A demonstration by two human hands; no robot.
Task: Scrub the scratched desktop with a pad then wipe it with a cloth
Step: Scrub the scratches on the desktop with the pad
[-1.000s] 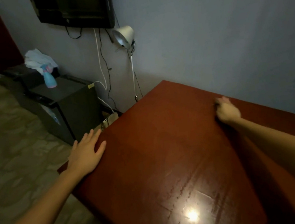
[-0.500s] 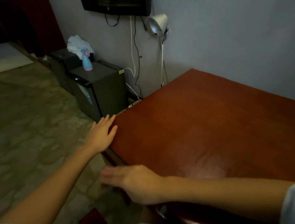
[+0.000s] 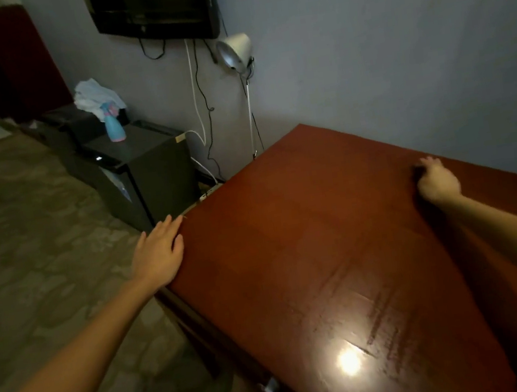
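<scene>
The reddish-brown desktop fills the right half of the view, with scratches and a light glare near its front. My left hand rests flat on the desk's left edge, fingers straight. Reaching across to the far side near the wall, my right hand is blurred and holds a small dark pad against the wood. Only an edge of the pad shows past the fingers. A white cloth lies crumpled on a black cabinet at the left.
A blue and pink spray bottle stands on the black cabinet beside the desk. A lamp and cables hang on the wall under a mounted screen. Open floor lies to the left.
My right hand swept from the desk's near left edge across to the far side by the wall. My left hand stayed on the left edge.
</scene>
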